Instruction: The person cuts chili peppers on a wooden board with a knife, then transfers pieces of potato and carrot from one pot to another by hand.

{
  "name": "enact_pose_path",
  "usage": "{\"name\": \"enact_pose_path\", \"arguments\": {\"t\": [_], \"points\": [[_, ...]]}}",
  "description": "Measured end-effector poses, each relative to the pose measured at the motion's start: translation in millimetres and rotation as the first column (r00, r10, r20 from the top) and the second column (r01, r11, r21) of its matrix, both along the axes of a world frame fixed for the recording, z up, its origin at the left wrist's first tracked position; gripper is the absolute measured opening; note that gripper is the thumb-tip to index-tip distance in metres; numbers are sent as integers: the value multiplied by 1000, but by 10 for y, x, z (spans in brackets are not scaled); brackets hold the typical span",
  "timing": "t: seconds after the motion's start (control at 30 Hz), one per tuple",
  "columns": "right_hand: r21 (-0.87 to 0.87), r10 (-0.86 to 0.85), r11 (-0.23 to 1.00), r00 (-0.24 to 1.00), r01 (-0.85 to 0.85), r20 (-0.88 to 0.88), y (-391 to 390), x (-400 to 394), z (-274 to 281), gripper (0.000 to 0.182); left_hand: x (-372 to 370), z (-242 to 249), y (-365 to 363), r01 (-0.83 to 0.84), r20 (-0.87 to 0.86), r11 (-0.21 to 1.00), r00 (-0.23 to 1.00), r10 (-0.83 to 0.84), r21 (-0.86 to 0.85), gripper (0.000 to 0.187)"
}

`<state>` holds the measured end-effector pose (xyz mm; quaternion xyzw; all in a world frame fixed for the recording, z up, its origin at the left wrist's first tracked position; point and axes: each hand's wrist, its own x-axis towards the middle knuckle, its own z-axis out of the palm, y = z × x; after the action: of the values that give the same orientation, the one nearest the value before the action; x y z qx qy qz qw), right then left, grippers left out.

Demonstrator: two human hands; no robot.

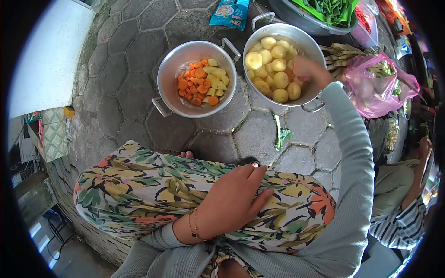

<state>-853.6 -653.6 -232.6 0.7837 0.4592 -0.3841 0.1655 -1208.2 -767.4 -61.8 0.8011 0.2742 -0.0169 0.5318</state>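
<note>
My right hand (pixel 310 71) reaches into the right-hand metal pot (pixel 317 52), among peeled whole potatoes (pixel 278 65) that appear to sit in water. It is smeared by motion, so its fingers and anything in them cannot be made out. Across my lap lies my left hand (pixel 234 199), holding nothing, its thumb apart from the other fingers, resting on the flowered cloth (pixel 134 190) over my legs. To the left of the potatoes stands a second metal pot (pixel 165 76). Sliced carrots (pixel 193 83) and cut potato pieces (pixel 216 78) share its bottom.
Behind the pots are a blue packet (pixel 230 14) and a grey basin (pixel 296 22) with greens (pixel 331 10). A pink plastic bag (pixel 371 85) lies at the right. A leafy scrap (pixel 280 133) rests on the paving (pixel 213 132). Another person (pixel 394 190) sits at far right.
</note>
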Motion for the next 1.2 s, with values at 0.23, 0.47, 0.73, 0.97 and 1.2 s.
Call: {"name": "enact_pose_path", "arguments": {"t": [0.23,0.47,0.73,0.97,1.2], "points": [[406,291,854,945,-326,147,-125,-2,-494,21,2,-12,27,48,-66,998,997,-51,-37,45],[63,413,893,868,-445,275,-44,-153,-534,27,3,-31,-2,6,-33,1000,999,-5,25,40],[-45,546,829,788,-558,284,-45,-203,-486,23,-14,-15,4,0,-35,1000,999,1,28,40],[121,389,901,900,-416,199,-81,-114,-362,22,-33,-17,12,-12,20,999,1000,11,37,39],[19,507,849,823,-529,257,-72,-92,-417,24,-40,33,62,40,-62,998,997,-42,-42,43]]}}
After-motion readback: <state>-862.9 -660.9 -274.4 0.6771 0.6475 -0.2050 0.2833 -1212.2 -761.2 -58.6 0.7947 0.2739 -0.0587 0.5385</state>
